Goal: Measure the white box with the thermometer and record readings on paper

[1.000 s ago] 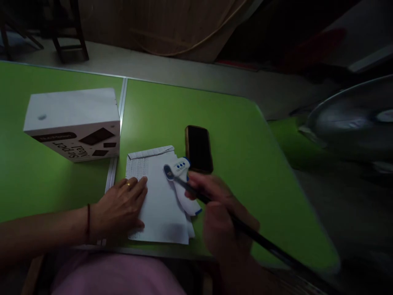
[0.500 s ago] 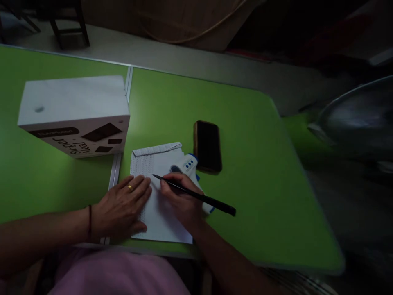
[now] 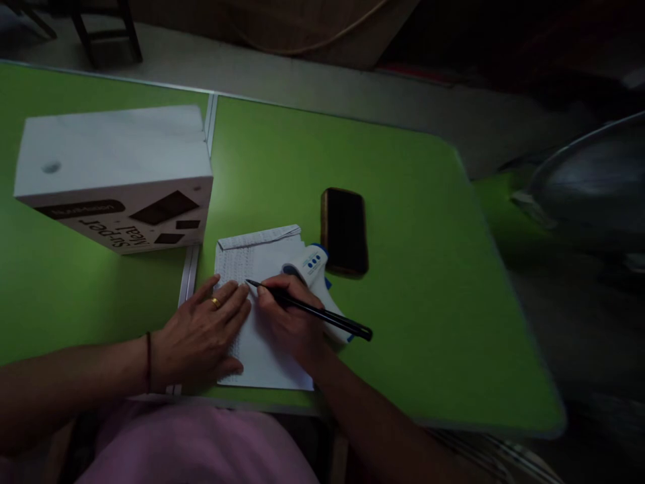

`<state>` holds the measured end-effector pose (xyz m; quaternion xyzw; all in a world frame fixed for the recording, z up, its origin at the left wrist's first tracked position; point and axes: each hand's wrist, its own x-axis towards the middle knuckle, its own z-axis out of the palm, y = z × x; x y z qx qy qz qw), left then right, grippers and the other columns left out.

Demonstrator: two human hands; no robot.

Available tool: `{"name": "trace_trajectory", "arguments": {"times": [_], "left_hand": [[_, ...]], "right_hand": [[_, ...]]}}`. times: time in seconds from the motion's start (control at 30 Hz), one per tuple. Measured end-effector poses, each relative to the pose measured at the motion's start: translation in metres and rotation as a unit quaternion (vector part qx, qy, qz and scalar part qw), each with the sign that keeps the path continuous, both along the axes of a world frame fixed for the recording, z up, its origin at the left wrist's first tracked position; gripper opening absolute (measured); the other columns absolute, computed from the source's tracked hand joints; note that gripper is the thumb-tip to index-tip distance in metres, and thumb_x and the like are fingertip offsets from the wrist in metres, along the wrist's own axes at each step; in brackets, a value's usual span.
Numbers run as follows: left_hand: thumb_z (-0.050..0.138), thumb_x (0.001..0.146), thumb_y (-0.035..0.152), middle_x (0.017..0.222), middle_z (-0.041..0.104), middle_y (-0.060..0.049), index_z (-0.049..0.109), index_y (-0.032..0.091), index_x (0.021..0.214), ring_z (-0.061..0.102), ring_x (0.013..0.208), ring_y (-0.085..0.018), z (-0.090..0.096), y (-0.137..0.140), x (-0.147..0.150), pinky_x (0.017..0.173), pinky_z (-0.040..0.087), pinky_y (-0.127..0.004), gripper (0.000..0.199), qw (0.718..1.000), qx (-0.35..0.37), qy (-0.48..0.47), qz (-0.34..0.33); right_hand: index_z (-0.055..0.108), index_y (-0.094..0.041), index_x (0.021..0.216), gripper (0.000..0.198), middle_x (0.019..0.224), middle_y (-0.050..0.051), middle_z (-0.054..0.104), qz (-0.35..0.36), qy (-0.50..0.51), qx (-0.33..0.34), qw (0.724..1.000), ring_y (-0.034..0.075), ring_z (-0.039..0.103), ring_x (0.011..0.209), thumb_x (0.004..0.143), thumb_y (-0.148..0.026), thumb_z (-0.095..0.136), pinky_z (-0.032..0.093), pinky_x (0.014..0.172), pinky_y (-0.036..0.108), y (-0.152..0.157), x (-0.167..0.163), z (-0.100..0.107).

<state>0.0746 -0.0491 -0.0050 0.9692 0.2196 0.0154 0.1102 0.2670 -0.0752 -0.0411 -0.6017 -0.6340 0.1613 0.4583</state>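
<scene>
A sheet of paper lies on the green table, its top edge folded over and rows of small writing down its left side. My left hand rests flat across the paper's left part, fingers stretched out, a ring on one finger. In my right hand is a black pen, gripped between thumb and fingers. The pen's tip points at the paper close to my left fingertips; whether it touches cannot be made out. Partly beneath my right hand lies a white and blue infrared thermometer, its handle partly hidden.
A dark phone lies just beyond the thermometer. To the left stands a large white box with printed lettering. A metal seam crosses the green table. Past the table's back edge is a dark stool.
The pen tip and my right hand have shifted slightly left over the paper. The pen lies at a slightly different angle. My left hand stays on the sheet. The whole view has shifted a little.
</scene>
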Motion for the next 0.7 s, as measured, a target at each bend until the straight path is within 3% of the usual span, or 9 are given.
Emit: {"name": "trace_trajectory", "arguments": {"times": [0.43,0.7], "left_hand": [[0.070,0.083,0.061,0.151,0.046,-0.020,0.047,0.005,0.142,0.038,0.143,-0.034,-0.0001,-0.0021,0.0005,0.125,0.008,-0.054,0.084,1.000,0.004,-0.007,0.012],[0.073,0.082,0.061,0.151,0.047,-0.020,0.049,0.006,0.140,0.039,0.143,-0.033,0.0006,-0.0028,-0.0001,0.126,0.002,-0.052,0.084,1.000,0.009,-0.003,0.010]], "right_hand": [[0.062,-0.024,0.084,0.009,0.071,-0.001,0.065,-0.001,0.009,-0.056,0.998,0.015,0.060,0.062,0.088,-0.031,0.058,0.050,0.061,0.030,-0.0018,0.0007,-0.0004],[0.060,-0.024,0.083,0.005,0.069,-0.003,0.064,0.012,0.018,-0.041,0.999,0.015,0.059,0.059,0.087,-0.026,0.058,0.049,0.059,0.029,0.0001,0.0000,0.0035]]}}
